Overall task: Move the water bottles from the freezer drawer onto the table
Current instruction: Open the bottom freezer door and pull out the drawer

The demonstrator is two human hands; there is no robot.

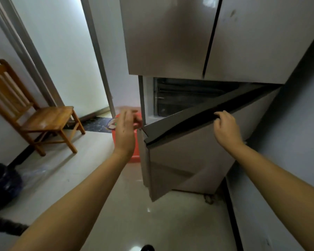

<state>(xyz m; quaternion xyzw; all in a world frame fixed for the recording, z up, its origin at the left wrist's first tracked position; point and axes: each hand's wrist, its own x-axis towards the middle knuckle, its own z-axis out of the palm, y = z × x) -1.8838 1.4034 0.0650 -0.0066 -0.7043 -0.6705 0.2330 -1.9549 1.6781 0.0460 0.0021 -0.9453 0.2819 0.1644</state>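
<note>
The grey fridge stands ahead with its upper doors closed. Below them the freezer drawer is pulled partly out, and a dark gap shows above its front panel. My right hand grips the dark top edge of the drawer front, fingers curled over it. My left hand hovers beside the drawer's left corner with fingers straight, holding nothing. No water bottles show; the drawer's inside is dark and hidden behind the front panel. The table is out of view.
A wooden chair stands at the left wall. A red plastic stool or bin sits on the floor behind my left hand. A dark bin with a plastic bag sits at lower left. A grey wall or cabinet flanks the right.
</note>
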